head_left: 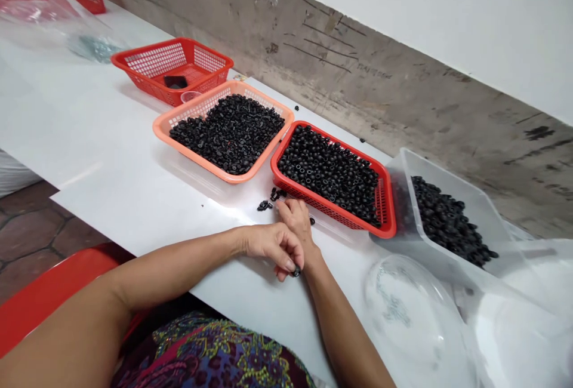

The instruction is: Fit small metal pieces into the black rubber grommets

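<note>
My left hand [273,248] rests on the white table [134,197], fingers curled in a pinch on a small black plastic part [296,271]. My right hand [293,218] lies just behind it, reaching toward a few loose black parts [268,200] at the front edge of a red basket [387,221] filled with black ring-shaped parts. Its fingers are bent and mostly hidden behind the left hand.
A pale orange basket [163,128] of black parts sits left of the red one. Behind it stands a nearly empty red basket [174,48]. A clear plastic tub [483,203] of black parts and clear plastic bags [416,322] lie at right. A grey wall runs behind.
</note>
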Available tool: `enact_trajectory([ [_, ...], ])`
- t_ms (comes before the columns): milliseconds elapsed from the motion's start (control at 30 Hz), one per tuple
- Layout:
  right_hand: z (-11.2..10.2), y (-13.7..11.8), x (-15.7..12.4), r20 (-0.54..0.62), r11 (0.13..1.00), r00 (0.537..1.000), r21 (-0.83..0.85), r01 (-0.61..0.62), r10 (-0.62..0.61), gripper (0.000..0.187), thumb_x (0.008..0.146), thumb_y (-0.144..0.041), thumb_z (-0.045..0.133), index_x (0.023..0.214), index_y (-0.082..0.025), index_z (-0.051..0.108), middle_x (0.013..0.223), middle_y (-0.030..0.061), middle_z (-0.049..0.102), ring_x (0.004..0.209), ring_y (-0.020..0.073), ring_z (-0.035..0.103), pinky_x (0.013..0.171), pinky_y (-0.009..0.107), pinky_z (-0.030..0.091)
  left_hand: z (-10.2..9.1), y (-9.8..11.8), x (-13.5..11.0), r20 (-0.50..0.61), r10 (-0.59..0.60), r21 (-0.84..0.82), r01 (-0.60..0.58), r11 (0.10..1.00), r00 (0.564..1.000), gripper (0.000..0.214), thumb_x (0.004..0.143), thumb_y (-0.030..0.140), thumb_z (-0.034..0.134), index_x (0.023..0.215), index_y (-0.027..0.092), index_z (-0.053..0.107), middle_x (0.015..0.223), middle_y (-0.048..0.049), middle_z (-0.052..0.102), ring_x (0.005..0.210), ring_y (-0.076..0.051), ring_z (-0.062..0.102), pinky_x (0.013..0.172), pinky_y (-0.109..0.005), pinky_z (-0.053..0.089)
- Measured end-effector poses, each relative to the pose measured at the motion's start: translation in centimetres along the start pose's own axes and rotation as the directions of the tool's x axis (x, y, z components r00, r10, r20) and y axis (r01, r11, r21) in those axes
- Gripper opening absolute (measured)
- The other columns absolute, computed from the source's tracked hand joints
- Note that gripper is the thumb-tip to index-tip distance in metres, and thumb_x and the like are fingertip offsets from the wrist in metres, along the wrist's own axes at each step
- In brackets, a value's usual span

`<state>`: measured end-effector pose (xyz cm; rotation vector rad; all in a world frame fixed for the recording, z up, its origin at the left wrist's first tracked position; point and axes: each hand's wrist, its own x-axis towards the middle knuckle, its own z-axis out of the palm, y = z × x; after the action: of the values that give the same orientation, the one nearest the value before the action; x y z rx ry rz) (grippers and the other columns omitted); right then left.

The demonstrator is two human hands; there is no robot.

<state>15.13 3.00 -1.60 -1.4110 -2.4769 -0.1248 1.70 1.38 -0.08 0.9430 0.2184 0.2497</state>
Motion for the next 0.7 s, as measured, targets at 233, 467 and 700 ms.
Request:
enact_trajectory([
  [233,-1.8,2.1,-0.8,-0.112,0.849,0.962,0.503,-0.162,0.250,0.020,0.083,-0.018,0.048,0.093,-0.020,0.065,0.084,0.0058,0.058,0.077,0.0185,0.052,0.070,0.032,0.045,-0.9,0.5,-0.1,-0.177,0.233,-0.251,-0.273,0.929,0.956,0.024,0.064,0.023,0.075,0.082,0.010,0.064,0.070,-0.0055,0.065,0.053,-0.014,0.062,0.052,-0.025,0.046],
  [467,-5.1,2.2,-1.6,0.158,0.339,0.857,0.872,-0.354,0.490,0.015,0.071,-0.027,0.065,0.082,-0.018,0.063,0.065,-0.0022,0.057,0.059,0.0114,0.050,0.057,0.025,0.042,-1.5,0.4,0.2,-0.373,0.233,-0.290,-0.352,0.890,0.898,0.023,0.066,0.017,0.073,0.084,0.010,0.061,0.075,-0.0059,0.066,0.059,-0.013,0.063,0.055,-0.023,0.047],
  [700,-5.8,0.9,-5.1,0.344,-0.050,0.765,0.924,-0.380,0.544,0.020,0.068,-0.028,0.068,0.085,-0.018,0.066,0.067,0.0014,0.063,0.058,0.0122,0.054,0.055,0.027,0.045,-1.3,0.0,0.6,-0.407,0.172,-0.224,-0.281,0.933,0.897,0.027,0.065,0.020,0.075,0.085,0.009,0.060,0.073,-0.0056,0.065,0.059,-0.012,0.063,0.057,-0.025,0.048],
])
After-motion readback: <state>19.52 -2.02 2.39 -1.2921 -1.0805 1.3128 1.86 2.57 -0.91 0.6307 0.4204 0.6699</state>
